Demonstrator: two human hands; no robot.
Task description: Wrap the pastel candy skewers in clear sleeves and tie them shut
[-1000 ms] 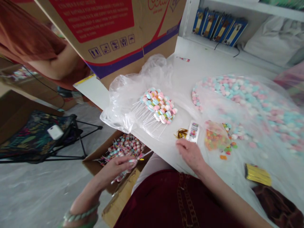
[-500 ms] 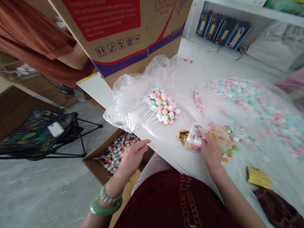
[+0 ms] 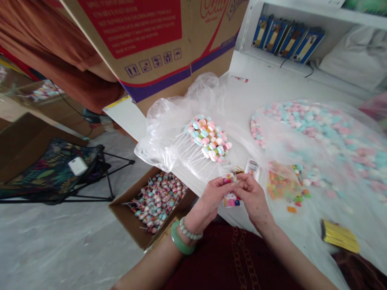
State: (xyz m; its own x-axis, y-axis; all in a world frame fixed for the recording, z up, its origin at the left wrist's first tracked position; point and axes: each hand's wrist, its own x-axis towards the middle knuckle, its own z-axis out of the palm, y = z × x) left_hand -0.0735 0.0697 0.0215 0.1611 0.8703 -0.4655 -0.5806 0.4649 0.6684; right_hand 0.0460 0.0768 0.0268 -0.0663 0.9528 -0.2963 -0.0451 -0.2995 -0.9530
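Note:
Above the table's front edge, my left hand [image 3: 210,198] and my right hand [image 3: 253,198] meet fingertip to fingertip, both closed in a pinch. Between them is a small printed clear plastic bag [image 3: 231,200], its colourful end hanging below my fingers. Gold twist ties [image 3: 239,170] stick out just behind my right fingertips, beside another printed bag [image 3: 252,167] on the table. Just beyond my hands lie marshmallow candy sticks [image 3: 208,137] on clear plastic, their white sticks pointing left. The exact grip of my fingertips is partly hidden.
Loose pastel marshmallows [image 3: 320,125] spread under plastic film on the right, near gummy candies [image 3: 281,181]. A yellow packet [image 3: 340,237] lies nearer. Below left, a carton [image 3: 130,225] holds wrapped candy sticks. A big cardboard box [image 3: 160,80] stands behind; a person's sleeve [image 3: 69,48] is beside it.
My left hand has moved right from the table edge, and my right hand has come left from the bags. Both now pinch at a printed bag.

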